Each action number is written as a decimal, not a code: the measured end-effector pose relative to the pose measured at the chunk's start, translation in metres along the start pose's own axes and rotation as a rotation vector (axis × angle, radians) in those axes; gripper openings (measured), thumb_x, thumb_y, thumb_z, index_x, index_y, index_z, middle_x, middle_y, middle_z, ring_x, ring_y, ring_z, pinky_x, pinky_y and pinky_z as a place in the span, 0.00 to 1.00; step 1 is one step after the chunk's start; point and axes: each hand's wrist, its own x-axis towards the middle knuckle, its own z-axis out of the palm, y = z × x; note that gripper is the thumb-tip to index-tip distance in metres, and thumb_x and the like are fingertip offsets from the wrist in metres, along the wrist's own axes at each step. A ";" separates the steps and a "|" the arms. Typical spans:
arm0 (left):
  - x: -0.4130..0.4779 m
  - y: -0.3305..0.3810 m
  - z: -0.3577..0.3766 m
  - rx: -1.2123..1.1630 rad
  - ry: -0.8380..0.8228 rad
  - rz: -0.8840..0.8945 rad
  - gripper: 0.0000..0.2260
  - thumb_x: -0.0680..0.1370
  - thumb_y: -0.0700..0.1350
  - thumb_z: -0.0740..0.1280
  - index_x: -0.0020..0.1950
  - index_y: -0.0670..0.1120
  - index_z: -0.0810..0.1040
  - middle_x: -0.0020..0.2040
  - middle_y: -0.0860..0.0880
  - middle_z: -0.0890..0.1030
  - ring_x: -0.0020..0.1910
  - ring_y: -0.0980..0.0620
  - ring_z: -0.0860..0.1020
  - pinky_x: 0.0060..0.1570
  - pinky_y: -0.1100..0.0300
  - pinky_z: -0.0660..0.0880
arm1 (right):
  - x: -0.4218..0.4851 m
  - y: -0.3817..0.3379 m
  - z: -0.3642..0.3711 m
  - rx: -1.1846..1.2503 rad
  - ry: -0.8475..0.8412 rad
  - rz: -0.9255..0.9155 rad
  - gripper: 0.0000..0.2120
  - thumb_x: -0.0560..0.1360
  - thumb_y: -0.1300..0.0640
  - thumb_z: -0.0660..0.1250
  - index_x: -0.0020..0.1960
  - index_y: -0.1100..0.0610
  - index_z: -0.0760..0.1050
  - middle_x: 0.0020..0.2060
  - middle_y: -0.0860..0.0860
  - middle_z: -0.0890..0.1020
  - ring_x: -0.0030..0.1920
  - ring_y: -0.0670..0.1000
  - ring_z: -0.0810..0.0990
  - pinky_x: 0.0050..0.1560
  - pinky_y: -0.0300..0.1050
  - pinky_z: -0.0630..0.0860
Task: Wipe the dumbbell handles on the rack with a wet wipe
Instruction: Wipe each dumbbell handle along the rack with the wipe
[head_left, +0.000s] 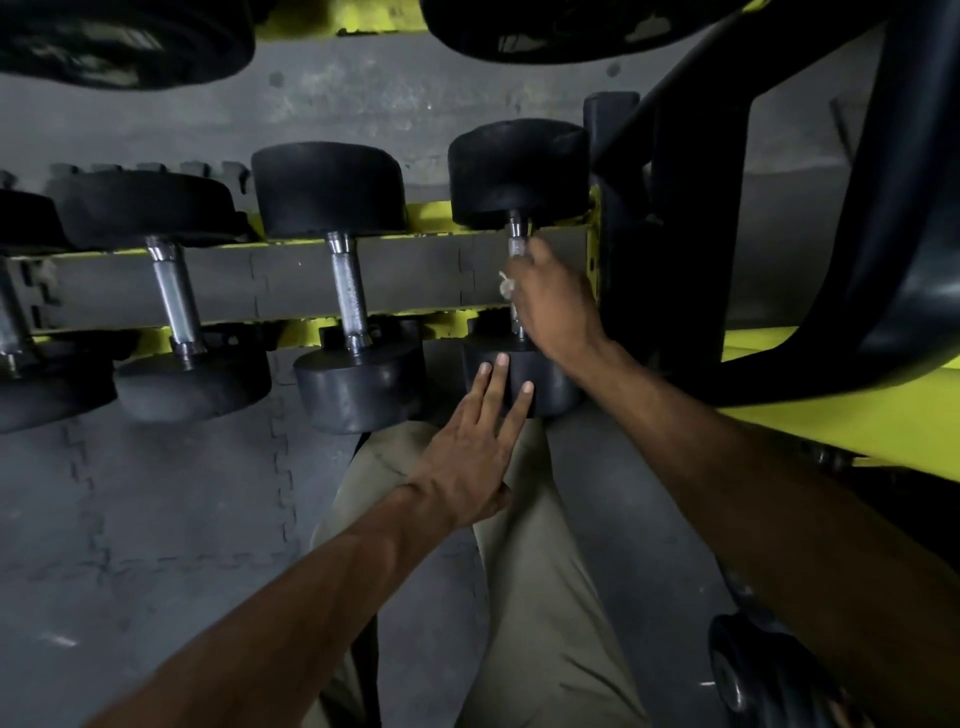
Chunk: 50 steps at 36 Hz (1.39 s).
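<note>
Several black dumbbells with chrome handles lie across the yellow rack (431, 215). My right hand (556, 306) is wrapped around the handle (517, 244) of the rightmost dumbbell (517, 171), with a white wet wipe (505, 285) bunched between palm and handle; most of the handle is hidden by the hand. My left hand (470, 441) rests with straight fingers on the near black head (550, 384) of that same dumbbell. The neighbouring dumbbell's handle (350, 291) to the left is bare.
Further dumbbells (174, 291) sit to the left on the rack. Large black weight plates (124, 36) hang above. A black and yellow machine frame (779, 260) crowds the right side. Grey interlocking floor mats (156, 519) and my beige trousers (545, 597) lie below.
</note>
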 end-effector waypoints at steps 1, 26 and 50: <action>0.000 0.001 0.000 -0.002 0.002 -0.002 0.55 0.78 0.56 0.71 0.82 0.44 0.29 0.78 0.35 0.23 0.81 0.36 0.29 0.82 0.48 0.47 | -0.011 0.001 0.004 -0.006 0.033 0.046 0.06 0.80 0.59 0.63 0.54 0.57 0.77 0.52 0.54 0.77 0.41 0.53 0.79 0.36 0.44 0.73; 0.001 0.001 0.006 0.032 0.049 0.000 0.55 0.77 0.58 0.71 0.83 0.43 0.30 0.78 0.33 0.24 0.81 0.35 0.31 0.82 0.46 0.46 | 0.033 0.066 0.030 1.116 -0.546 0.782 0.23 0.68 0.57 0.60 0.61 0.62 0.76 0.53 0.62 0.80 0.42 0.55 0.80 0.46 0.49 0.74; 0.005 -0.005 0.018 0.044 0.097 0.024 0.57 0.76 0.59 0.72 0.83 0.42 0.31 0.79 0.32 0.27 0.82 0.33 0.34 0.82 0.43 0.49 | 0.020 -0.003 -0.002 -0.575 -0.242 -0.553 0.03 0.74 0.55 0.69 0.44 0.51 0.82 0.43 0.49 0.83 0.57 0.56 0.75 0.57 0.53 0.68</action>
